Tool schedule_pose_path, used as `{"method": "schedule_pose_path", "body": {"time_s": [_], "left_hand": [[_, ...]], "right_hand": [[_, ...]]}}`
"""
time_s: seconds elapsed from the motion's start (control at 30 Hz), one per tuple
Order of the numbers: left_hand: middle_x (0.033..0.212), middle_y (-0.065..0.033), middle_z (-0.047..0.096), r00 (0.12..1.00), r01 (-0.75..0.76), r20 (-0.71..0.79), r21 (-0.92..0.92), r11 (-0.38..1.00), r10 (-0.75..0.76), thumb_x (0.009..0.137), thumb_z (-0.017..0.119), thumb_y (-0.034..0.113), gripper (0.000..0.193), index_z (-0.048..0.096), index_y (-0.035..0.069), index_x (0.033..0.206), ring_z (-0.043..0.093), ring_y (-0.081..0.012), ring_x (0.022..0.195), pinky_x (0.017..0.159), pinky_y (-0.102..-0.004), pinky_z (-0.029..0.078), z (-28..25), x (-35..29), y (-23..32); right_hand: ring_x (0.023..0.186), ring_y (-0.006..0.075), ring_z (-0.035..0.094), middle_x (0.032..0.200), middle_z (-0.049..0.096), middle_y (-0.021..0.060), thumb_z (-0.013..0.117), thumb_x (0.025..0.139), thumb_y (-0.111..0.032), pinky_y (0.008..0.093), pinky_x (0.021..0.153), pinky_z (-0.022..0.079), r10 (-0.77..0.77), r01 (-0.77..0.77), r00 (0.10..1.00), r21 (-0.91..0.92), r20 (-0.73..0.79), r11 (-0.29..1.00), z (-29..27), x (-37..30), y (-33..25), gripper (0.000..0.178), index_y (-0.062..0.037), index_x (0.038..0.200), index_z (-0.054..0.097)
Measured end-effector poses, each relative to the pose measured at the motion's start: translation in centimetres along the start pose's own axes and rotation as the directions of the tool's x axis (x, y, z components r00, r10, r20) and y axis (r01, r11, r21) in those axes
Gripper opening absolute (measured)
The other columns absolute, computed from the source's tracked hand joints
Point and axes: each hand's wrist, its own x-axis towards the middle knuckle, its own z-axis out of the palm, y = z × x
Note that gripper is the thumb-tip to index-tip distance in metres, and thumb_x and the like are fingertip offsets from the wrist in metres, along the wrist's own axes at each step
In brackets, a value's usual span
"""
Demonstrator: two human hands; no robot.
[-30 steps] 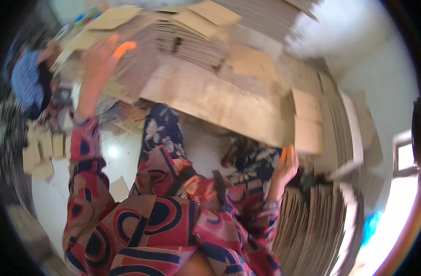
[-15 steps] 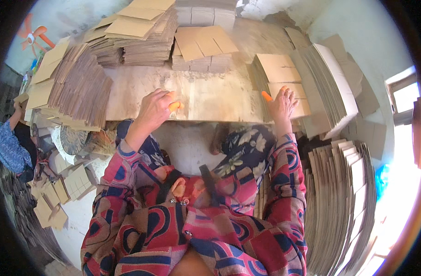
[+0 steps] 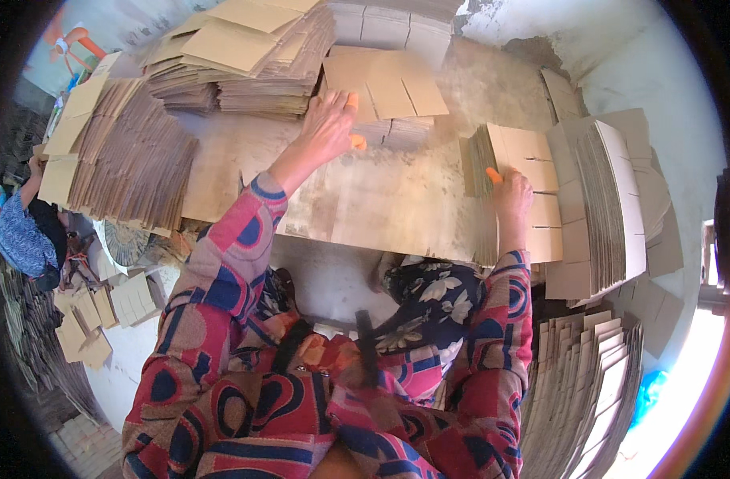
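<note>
My left hand [image 3: 331, 126] reaches across the table to the left edge of a slotted brown cardboard sheet [image 3: 390, 80] that lies on a stack. Its thumb stands apart from the fingers, and orange covers sit on the thumb and a fingertip. I cannot make out a hold on the sheet. My right hand [image 3: 512, 196] rests on the near part of a stack of slotted cardboard sheets [image 3: 532, 239] at the table's right end. That hand's orange-covered thumb lies apart, along the stack's left edge; its fingers are bent and partly hidden.
Tall cardboard stacks stand at the table's left [image 3: 130, 156] and back [image 3: 273, 76]. Upright sheets [image 3: 616, 207] lean near the right wall. More cardboard [image 3: 576, 391] stands beside my right arm. Another person [image 3: 30, 239] is at the far left, near an orange fan [image 3: 66, 44].
My left hand has moved forward and right, from over the bare table to the back stack's sheet. On the right stack, my right hand's fingers have gone from spread to bent.
</note>
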Motion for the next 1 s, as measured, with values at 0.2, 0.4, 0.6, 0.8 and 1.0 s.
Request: {"method": "schedule_pose_path", "body": {"time_s": [0.2,0.4,0.6,0.8,1.0], "left_hand": [[0.101,-0.0138,0.061,0.998,-0.059,0.011,0.131,0.99,0.058,0.076,0.067,0.01,0.03,0.06,-0.002,0.103,0.056,-0.0281,0.105,0.079,-0.0449,0.048,4.9,1.6,-2.4],[0.081,-0.0107,0.062,0.917,-0.202,-0.352,-0.005,0.979,0.187,0.076,0.064,0.005,0.012,0.062,0.002,0.088,0.06,-0.028,0.081,0.065,-0.0404,0.049,-3.1,3.0,-1.1],[0.069,-0.0148,0.062,0.941,-0.15,-0.332,-0.255,0.955,0.059,0.079,0.069,0.01,0.009,0.066,0.002,0.079,0.06,-0.0298,0.063,0.057,-0.0377,0.046,-14.1,-0.3,0.9],[0.066,-0.0197,0.059,0.994,0.096,0.096,-0.472,0.876,-0.057,0.076,0.071,0.014,0.013,0.069,0.002,0.076,0.057,-0.0275,0.055,0.055,-0.0376,0.043,-14.7,-7.0,1.5],[0.072,-0.0186,0.065,0.959,0.208,0.274,-0.485,0.849,-0.079,0.073,0.071,0.014,0.017,0.072,0.002,0.084,0.063,-0.0277,0.064,0.06,-0.0373,0.047,-9.6,-9.9,0.9]], "right_hand": [[0.075,0.041,0.065,0.072,0.064,0.0229,0.062,0.086,-0.013,0.0506,0.067,0.052,-0.172,0.172,0.984,0.007,0.051,0.985,-2.1,2.3,1.6,0.016,0.0013,0.093,0.061],[0.08,0.0397,0.066,0.08,0.066,0.0227,0.059,0.084,-0.005,0.0501,0.069,0.051,-0.226,0.226,0.972,0.004,0.072,0.974,-0.8,2.0,2.3,0.034,0.0008,0.117,0.052],[0.078,0.0379,0.066,0.081,0.067,0.0202,0.054,0.084,0.001,0.0481,0.067,0.052,-0.165,0.164,0.986,-0.021,-0.021,0.986,-1.3,1.1,2.8,0.052,-0.0026,0.135,0.042],[0.072,0.0311,0.067,0.089,0.067,0.0158,0.053,0.09,0.0,0.0396,0.057,0.055,-0.216,0.262,0.861,0.037,-0.46,0.964,-12.6,-1.5,-1.0,0.062,-0.0079,0.147,0.03],[0.085,0.0114,0.067,0.124,0.064,0.0114,0.061,0.087,0.002,0.023,0.057,0.056,0.054,0.22,0.945,0.75,-0.323,0.623,-26.1,-5.8,-8.6,0.044,-0.0044,0.13,0.059]]}}
